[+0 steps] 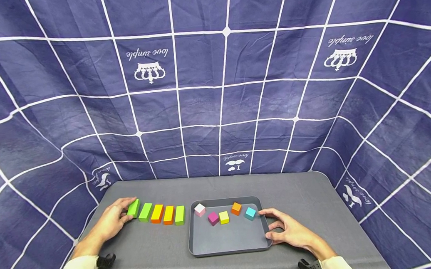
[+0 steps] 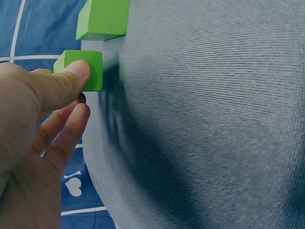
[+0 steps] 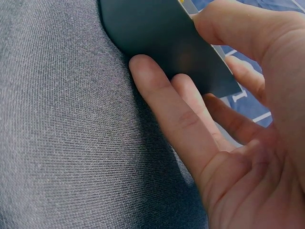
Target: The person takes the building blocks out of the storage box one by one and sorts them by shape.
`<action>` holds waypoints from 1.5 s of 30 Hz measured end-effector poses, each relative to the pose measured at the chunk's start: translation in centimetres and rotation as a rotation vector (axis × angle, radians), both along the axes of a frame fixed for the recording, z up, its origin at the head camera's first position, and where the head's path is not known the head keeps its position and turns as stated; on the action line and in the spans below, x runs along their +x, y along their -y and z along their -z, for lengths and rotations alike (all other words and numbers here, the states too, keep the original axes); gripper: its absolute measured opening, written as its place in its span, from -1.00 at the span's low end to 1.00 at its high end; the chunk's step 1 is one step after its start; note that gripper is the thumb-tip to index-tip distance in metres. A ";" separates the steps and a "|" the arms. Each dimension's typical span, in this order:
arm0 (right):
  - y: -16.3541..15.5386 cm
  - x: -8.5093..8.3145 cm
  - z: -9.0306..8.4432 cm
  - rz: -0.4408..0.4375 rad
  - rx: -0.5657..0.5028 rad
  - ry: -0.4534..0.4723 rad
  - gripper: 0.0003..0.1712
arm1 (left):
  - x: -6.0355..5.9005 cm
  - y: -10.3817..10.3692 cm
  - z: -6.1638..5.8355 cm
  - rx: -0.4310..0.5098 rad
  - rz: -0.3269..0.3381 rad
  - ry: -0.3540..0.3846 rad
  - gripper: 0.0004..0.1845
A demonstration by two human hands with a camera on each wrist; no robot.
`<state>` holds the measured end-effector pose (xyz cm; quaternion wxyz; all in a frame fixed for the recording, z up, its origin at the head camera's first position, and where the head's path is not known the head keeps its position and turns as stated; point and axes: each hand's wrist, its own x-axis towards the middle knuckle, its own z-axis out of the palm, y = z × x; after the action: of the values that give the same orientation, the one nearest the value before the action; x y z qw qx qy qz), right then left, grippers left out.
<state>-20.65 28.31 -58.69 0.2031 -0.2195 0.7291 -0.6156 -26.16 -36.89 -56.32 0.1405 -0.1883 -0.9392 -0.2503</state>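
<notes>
My left hand (image 1: 125, 212) pinches the leftmost green block (image 1: 133, 207) of a row on the grey table. In the left wrist view its thumb (image 2: 71, 78) lies on that green block (image 2: 88, 67), with the other fingers curled just below. My right hand (image 1: 268, 226) grips the right rim of a dark grey tray (image 1: 226, 238). The right wrist view shows the thumb (image 3: 224, 24) over the tray (image 3: 147, 24) and the fingers (image 3: 162, 95) at its underside.
The row runs on with a second green block (image 1: 145, 212), two orange-yellow blocks (image 1: 157, 213) (image 1: 168, 215) and another green block (image 1: 179, 215). Several small coloured cubes lie in the tray, among them a cyan cube (image 1: 250, 213). Blue cloth (image 1: 212, 89) hangs behind the table.
</notes>
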 end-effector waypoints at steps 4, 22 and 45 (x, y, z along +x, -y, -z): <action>0.0 0.0 0.0 -0.003 0.000 -0.003 -0.09 | 0.1 0.0 0.4 -0.042 -0.003 0.045 -0.34; -0.2 -0.4 0.1 -0.008 0.007 0.010 -0.08 | 0.4 0.5 1.0 -0.096 -0.001 -0.052 -0.38; -0.1 0.0 0.2 -0.002 -0.005 -0.011 -0.10 | 0.8 -4.5 -2.2 -0.010 0.013 -0.140 -0.46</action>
<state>-20.66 28.46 -58.86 0.1991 -0.2241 0.7286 -0.6159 -25.33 -32.35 -54.12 0.2032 -0.2123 -0.9270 -0.2329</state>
